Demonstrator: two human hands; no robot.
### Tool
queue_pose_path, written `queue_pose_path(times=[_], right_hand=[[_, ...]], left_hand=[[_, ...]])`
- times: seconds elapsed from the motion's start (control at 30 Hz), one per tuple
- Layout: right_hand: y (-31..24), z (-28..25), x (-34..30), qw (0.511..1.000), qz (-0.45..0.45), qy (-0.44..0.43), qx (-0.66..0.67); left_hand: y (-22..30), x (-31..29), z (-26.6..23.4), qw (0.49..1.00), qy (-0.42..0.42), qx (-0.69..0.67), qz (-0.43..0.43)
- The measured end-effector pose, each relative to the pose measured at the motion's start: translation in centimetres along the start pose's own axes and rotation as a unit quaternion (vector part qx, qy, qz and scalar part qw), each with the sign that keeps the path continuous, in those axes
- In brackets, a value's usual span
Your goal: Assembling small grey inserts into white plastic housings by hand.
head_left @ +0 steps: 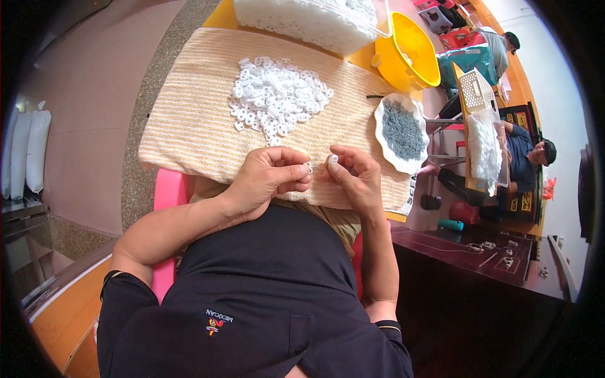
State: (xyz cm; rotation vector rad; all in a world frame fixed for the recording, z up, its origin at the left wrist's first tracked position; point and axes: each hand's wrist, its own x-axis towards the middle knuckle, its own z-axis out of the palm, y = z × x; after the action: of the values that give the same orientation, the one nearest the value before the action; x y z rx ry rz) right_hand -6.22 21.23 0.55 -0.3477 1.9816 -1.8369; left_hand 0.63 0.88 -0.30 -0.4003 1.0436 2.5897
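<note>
My left hand (272, 179) is over the near edge of a striped towel (183, 120), thumb and forefinger pinched on a small white plastic piece (309, 167) with holes. Just to its right, my right hand (358, 183) pinches another small white plastic piece (333, 159) between thumb and forefinger. A narrow gap separates the two hands. Beyond them on the towel lies a loose pile of similar white plastic pieces (280, 94). To the right stands a white scalloped dish (380, 135) full of small grey-blue pieces (403, 131), too small to make out singly.
At the table's far side stand a clear plastic box (309, 28) of white pieces and a yellow basin (394, 63). Pink seat parts (169, 201) flank me. A dark table (479, 252) lies at right. Two people sit farther right, one by a bin of white pieces (485, 151).
</note>
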Motion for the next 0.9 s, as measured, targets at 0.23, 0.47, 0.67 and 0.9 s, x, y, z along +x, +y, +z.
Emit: queue_pose_path(times=[0.23,0.47,0.67,0.9], right_hand=[[-0.4,0.7,-0.4,0.999,0.025,-0.004,0.031],[-0.1,0.8,-0.7,0.998,0.025,-0.014,0.055],[0.2,0.7,-0.7,0.997,0.032,-0.037,0.067],[0.5,0.6,-0.9,0.996,0.027,-0.047,0.077]], left_hand=[[0.0,0.1,-0.1,1.000,0.001,0.024,-0.006],[0.0,0.1,0.0,1.000,-0.011,0.025,-0.007],[0.0,0.1,-0.1,0.999,-0.024,0.021,-0.006],[-0.2,0.2,-0.2,0.999,-0.025,0.024,-0.009]])
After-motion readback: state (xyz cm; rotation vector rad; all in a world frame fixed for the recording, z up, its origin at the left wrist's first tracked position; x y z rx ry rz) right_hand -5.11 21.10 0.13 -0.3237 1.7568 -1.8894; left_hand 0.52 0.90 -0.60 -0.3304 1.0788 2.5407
